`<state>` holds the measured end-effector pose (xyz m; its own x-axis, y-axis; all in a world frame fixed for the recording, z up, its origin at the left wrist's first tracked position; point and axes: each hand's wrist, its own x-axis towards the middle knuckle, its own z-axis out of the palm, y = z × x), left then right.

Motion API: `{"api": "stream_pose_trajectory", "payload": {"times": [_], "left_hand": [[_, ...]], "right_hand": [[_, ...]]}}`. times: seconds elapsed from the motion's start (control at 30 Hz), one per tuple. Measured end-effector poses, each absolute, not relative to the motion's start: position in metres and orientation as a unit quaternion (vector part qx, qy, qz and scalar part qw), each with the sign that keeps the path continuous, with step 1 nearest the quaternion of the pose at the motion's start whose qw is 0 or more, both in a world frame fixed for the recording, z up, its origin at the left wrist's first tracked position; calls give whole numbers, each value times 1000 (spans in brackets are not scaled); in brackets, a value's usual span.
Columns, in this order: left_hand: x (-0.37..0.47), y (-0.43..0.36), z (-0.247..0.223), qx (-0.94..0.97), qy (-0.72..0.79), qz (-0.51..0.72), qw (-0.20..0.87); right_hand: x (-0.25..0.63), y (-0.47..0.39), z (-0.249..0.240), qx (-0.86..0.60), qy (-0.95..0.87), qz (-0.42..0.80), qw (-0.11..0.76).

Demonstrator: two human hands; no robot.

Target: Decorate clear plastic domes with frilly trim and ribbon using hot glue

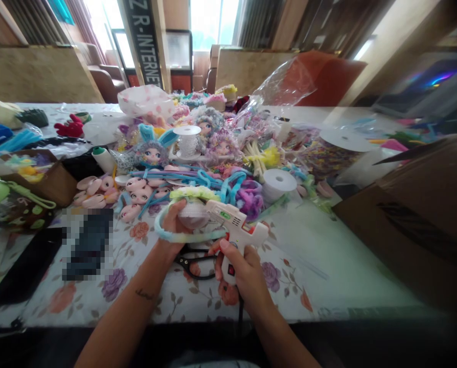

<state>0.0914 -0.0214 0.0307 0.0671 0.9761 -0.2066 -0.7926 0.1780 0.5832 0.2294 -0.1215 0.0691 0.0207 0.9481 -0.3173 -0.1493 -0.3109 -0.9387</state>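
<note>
My left hand [170, 225] is closed around a round, pale piece [193, 215] topped with fluffy yellow-green trim [193, 193]. A pastel fuzzy stem [192, 238] loops out from it toward the right. In my right hand [244, 268] is a white hot glue gun [236, 225], gripped by its handle. Its nozzle end points left, close to the trim; whether the tip touches is hidden. Black-handled scissors [200, 276] lie on the flowered tablecloth beneath my hands, their blades out of sight.
Behind my hands lie doll face pieces [140, 194], blue fuzzy stems [232, 186], a white spool [279, 183] and finished doll heads [152, 151]. Cardboard boxes stand left [55, 176] and right [416, 204]. A black flat object [27, 266] lies at the left.
</note>
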Motion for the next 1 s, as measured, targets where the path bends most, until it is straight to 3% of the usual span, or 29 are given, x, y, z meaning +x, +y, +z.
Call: {"api": "stream_pose_trajectory", "payload": {"times": [0.73,1.0], "left_hand": [[90,-23,47,92,285,596,745],[90,-23,43,94,278,584,757]], "right_hand": [[238,-118,49,-560,-337,576,492],[232,-122,67,-549,-353,588,478]]}}
